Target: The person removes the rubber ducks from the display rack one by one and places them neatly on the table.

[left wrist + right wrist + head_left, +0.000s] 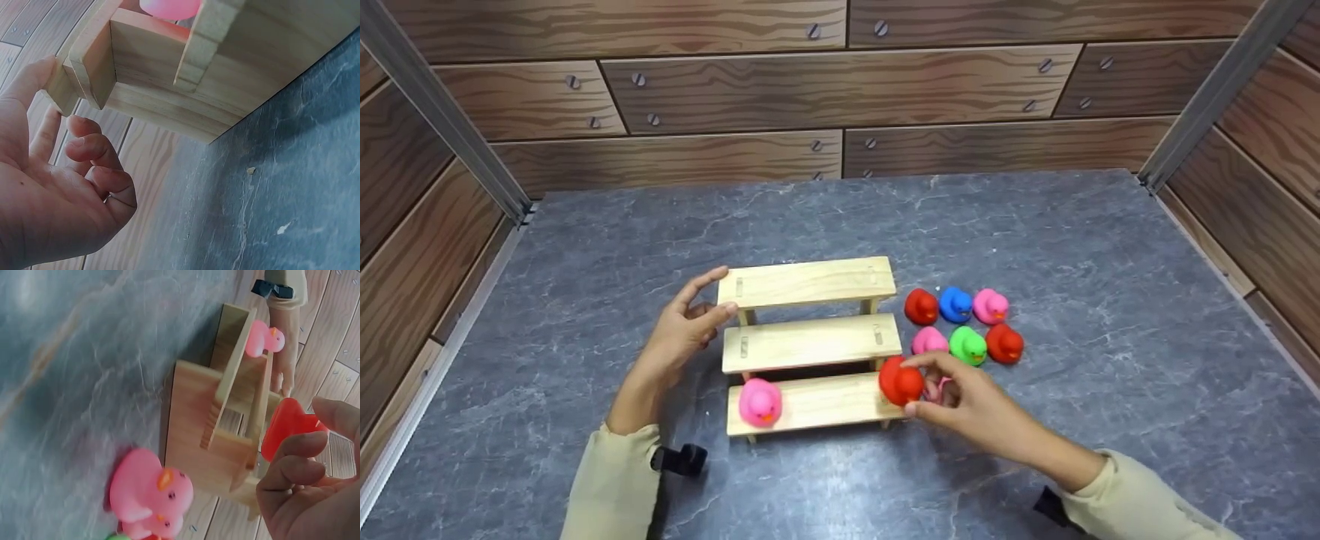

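Note:
A small three-step wooden stand [810, 345] stands on the grey marbled surface. With thumb and forefinger, my left hand [684, 326] grips the left end of its top step, the other fingers curled below in the left wrist view. A pink rubber duck [760, 403] sits at the left end of the bottom step. Between its fingertips, my right hand [971, 397] pinches a red rubber duck [901, 381] over the right end of that same step. The right wrist view shows this red duck [287, 430] held above the steps, its far side facing away.
Right of the stand, several rubber ducks stand in rows, among them a blue duck [956, 304], a green duck [968, 346] and a red duck [1005, 343]. Another pink duck [140, 486] is partly hidden by my right hand in the head view. Wood-patterned walls [840, 90] enclose the surface.

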Motion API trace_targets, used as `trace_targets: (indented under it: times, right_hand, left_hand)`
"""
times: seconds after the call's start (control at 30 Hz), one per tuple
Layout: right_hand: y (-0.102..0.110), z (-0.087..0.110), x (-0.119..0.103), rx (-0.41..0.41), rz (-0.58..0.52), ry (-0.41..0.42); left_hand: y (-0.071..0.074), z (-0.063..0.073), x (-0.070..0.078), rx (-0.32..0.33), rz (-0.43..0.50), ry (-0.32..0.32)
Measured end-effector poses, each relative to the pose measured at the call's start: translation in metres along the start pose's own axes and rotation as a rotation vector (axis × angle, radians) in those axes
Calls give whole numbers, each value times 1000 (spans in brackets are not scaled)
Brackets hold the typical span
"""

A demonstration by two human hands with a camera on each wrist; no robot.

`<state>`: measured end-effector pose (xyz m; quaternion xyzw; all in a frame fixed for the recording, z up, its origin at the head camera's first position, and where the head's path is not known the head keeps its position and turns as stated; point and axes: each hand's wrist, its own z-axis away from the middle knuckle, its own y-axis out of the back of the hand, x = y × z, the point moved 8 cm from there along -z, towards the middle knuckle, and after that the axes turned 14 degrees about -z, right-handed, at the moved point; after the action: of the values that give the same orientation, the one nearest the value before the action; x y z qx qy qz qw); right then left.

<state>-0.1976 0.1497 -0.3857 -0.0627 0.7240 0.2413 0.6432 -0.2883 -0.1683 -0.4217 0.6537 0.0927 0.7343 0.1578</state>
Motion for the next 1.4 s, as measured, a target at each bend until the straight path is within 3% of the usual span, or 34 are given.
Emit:
trace_targets:
  times: [0.23, 0.47, 0.67, 0.97, 1.2, 1.4]
  right_hand:
    - [20, 5, -7, 41, 24, 21]
    - [43, 15, -4, 69, 60, -45]
    - [61, 24, -3, 107, 94, -7]
    - [81, 32, 12, 136, 115, -102]
    - [93, 35, 21, 159, 138, -92]
    - [104, 36, 34, 179, 147, -148]
  left_hand:
    - [1, 0, 1, 10, 4, 0]
    - [0, 0, 0, 7, 4, 4]
    - [1, -1, -1, 4, 3, 5]
    - [1, -2, -1, 9, 1, 0]
    - [1, -1, -2, 13, 5, 3]
    - [1, -1, -2, 11, 4, 4]
